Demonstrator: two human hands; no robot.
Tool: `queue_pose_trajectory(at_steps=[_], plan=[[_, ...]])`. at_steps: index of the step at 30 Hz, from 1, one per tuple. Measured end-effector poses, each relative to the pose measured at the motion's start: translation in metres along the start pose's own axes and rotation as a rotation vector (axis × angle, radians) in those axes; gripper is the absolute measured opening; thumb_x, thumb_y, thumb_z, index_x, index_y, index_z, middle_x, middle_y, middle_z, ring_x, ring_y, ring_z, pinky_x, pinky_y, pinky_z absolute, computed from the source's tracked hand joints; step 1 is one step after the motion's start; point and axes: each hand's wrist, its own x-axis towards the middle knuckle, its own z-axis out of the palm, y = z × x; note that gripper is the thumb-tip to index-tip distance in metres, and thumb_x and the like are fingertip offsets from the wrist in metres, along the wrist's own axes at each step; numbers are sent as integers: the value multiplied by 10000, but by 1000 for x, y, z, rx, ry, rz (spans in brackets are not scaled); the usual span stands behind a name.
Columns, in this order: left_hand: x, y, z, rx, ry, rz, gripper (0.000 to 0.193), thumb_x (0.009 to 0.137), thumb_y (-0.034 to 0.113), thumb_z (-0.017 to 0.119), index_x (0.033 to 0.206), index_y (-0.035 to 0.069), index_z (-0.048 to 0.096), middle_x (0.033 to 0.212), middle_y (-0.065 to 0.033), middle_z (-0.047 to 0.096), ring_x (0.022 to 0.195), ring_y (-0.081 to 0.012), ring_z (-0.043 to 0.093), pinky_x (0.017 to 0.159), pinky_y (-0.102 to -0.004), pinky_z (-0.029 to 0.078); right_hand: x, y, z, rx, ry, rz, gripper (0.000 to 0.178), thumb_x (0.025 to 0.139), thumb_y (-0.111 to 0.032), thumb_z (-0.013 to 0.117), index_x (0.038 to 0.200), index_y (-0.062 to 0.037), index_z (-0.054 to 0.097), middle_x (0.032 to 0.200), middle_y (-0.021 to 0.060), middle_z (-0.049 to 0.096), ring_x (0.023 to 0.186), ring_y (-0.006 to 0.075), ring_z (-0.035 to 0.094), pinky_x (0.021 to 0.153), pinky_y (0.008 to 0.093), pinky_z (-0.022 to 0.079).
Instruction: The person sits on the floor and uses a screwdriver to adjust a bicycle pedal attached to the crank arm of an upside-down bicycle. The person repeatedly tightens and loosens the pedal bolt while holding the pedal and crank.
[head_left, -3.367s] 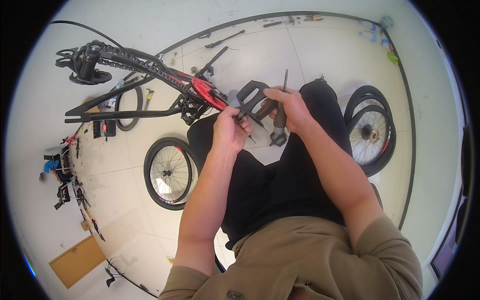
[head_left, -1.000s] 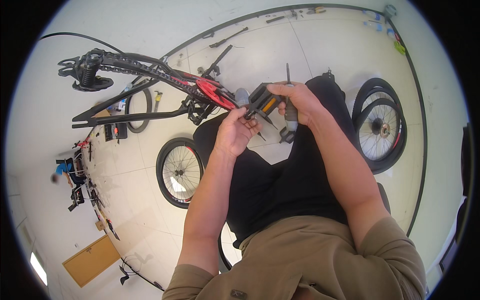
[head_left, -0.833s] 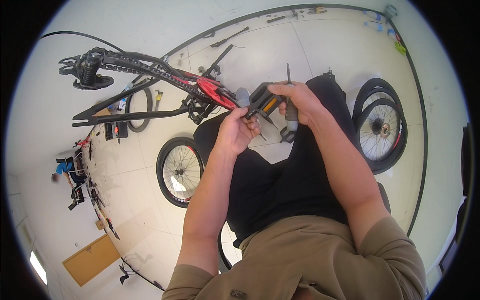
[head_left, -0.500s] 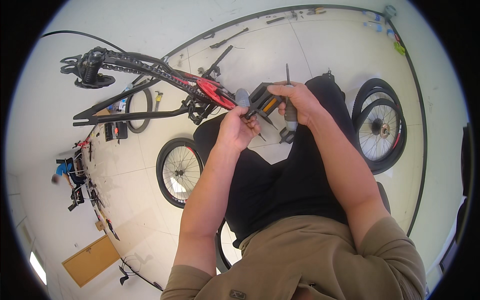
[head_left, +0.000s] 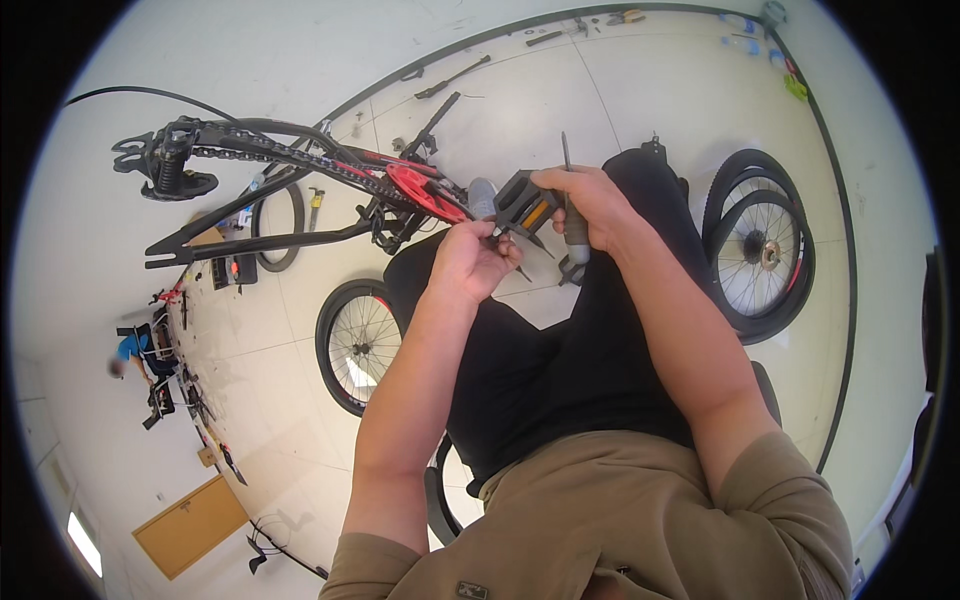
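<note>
A black bicycle pedal (head_left: 523,203) with an orange reflector is between my hands, beside the crank side of a black and red bike frame (head_left: 350,180). My left hand (head_left: 470,262) has its fingertips closed round the pedal's axle end, close to the red chainring (head_left: 425,192); the fingers hide the thread. The pedal's far side is pinched between thumb and index finger of my right hand (head_left: 598,205). That same hand keeps a grey-handled screwdriver (head_left: 577,238) under its other fingers, its shaft pointing away from me.
Spoked wheels (head_left: 757,250) lie to my right, and another wheel (head_left: 358,345) is by my left knee. A small black pedal-like part (head_left: 572,270) is between my legs. Pliers (head_left: 627,17) and a hammer (head_left: 545,38) lie by the far wall. A person (head_left: 135,350) is at far left.
The pedal and both hands have shifted slightly left, with the same holds. The view has moved a little, and the screwdriver leans a bit more to the left.
</note>
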Motion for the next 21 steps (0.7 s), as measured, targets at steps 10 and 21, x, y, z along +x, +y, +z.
queue_pose_trajectory(at_steps=[10,21], plan=[[0,-8,-9,95,-10,105,170,962,30,494,1124,-7,528,867,-87,534,739,-182,505,769,-395,510,0,-1,0,17,15,28,267,891,-209,746,963,27,643,768,44,587,548,94,520,470,261,455],[-5,-11,-22,210,-116,202,218,968,94,559,1169,13,532,929,-109,622,846,-231,617,862,-434,551,-5,-4,7,24,57,4,334,868,-236,794,966,18,601,737,45,560,535,97,517,445,268,466]])
